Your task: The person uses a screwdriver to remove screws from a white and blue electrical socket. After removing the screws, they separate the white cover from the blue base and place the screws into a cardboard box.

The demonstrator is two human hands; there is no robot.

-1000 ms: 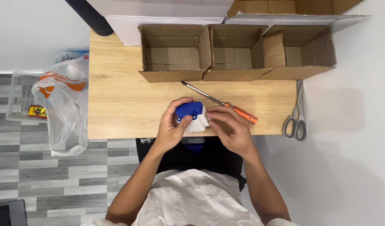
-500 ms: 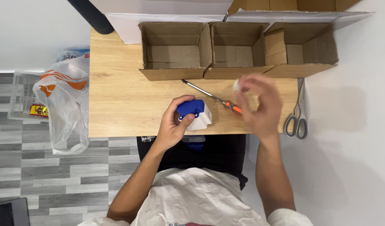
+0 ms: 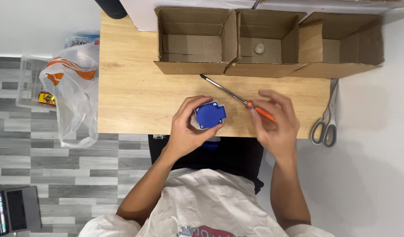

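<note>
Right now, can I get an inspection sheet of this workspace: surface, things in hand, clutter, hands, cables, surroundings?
Surface: light wooden table, three open cardboard boxes along its far edge.
Things in hand: blue square part; screwdriver with orange handle, lying on the table.
Clutter: small pale object in the middle box; scissors at the table's right edge.
Hands: left hand grips the blue part; right hand open over the screwdriver handle.
Cables: nothing seen.
Surroundings: plastic bag, clear crate, laptop on the grey floor.

Screwdriver (image 3: 237, 97) handle partly hidden under right hand (image 3: 274, 120), small pale object (image 3: 259, 48) in box perhaps crumpled, laptop (image 3: 13, 213) cut off.
</note>
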